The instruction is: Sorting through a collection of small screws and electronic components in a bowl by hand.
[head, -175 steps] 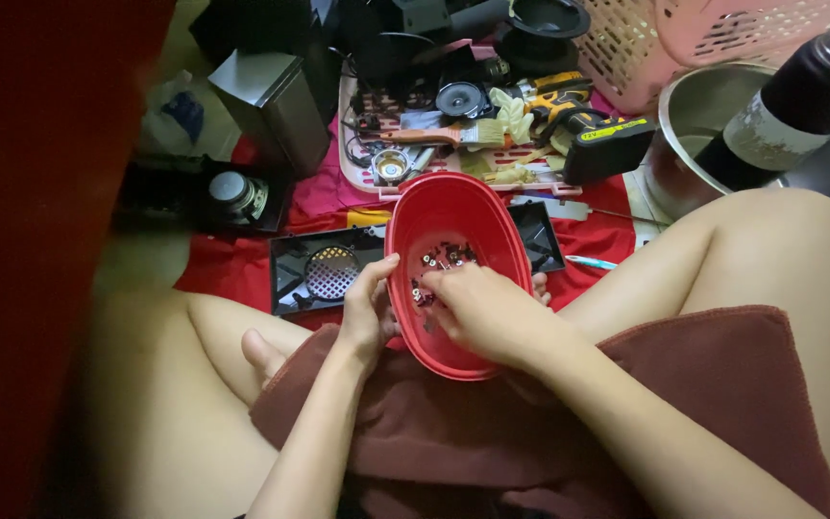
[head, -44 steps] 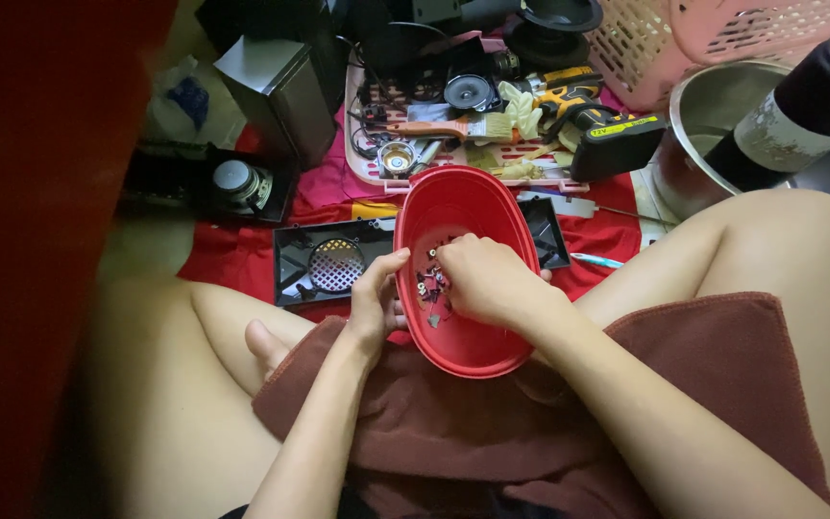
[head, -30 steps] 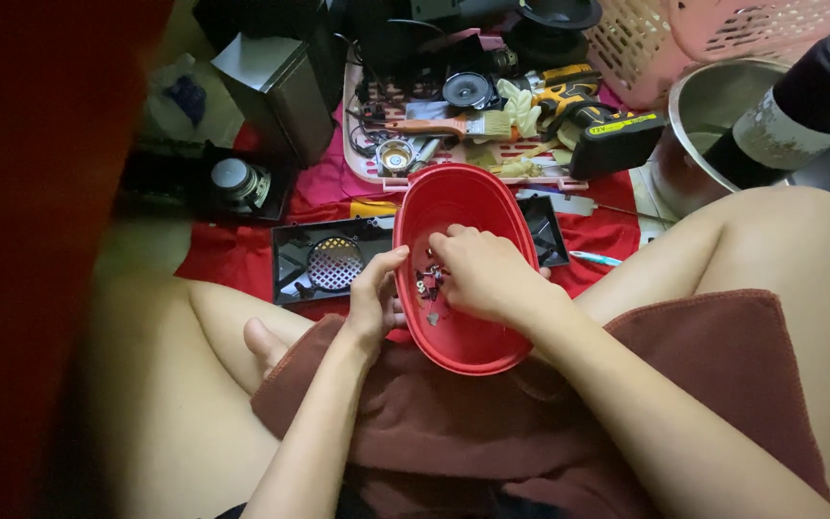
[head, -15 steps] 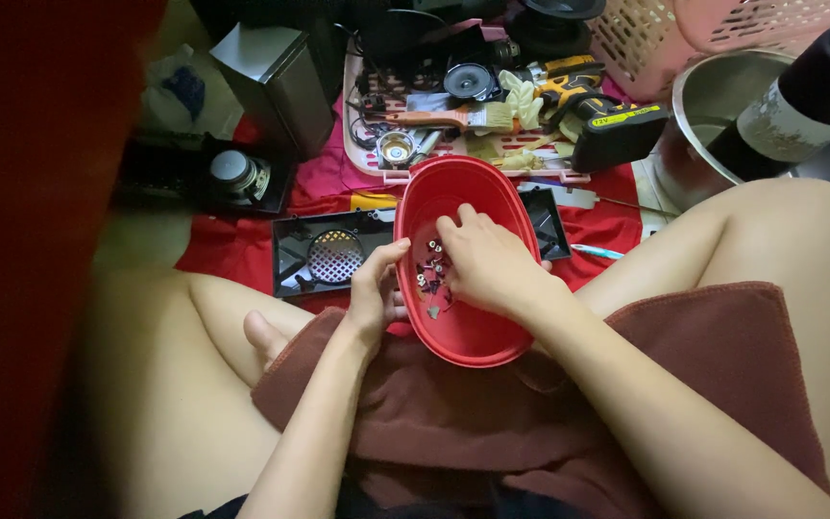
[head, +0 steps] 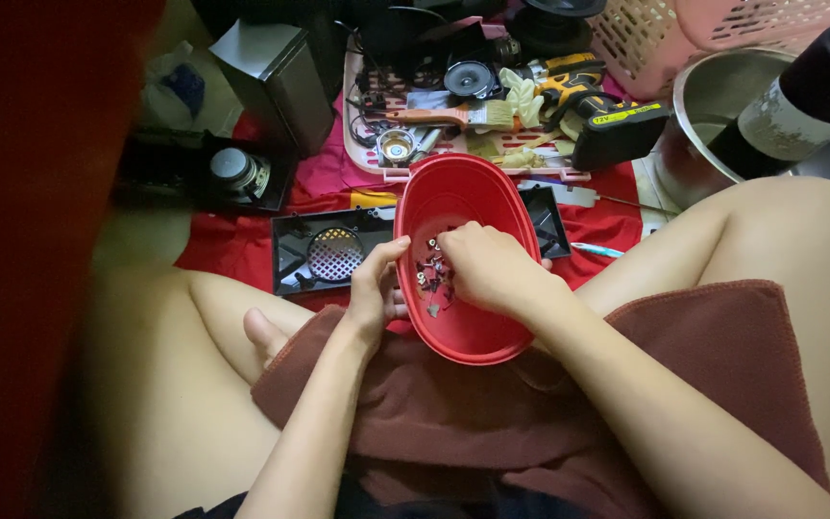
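Red oval bowl (head: 468, 259) sits on the lap, tilted away from the person. Left hand (head: 374, 288) grips the bowl's left rim, thumb over the edge, fingers curled underneath. Right hand (head: 487, 269) is inside the bowl, fingertips bunched together, pinching at the small screws and metal bits (head: 429, 276) near the bowl's left wall; cannot tell which piece is caught. Compared with half a second back, the right hand has dropped lower into the bowl, closer to the pile, so sorting goes on. Black speaker grille panel (head: 333, 252) lies just left of the bowl; pink tray (head: 367, 154) of tools beyond it.
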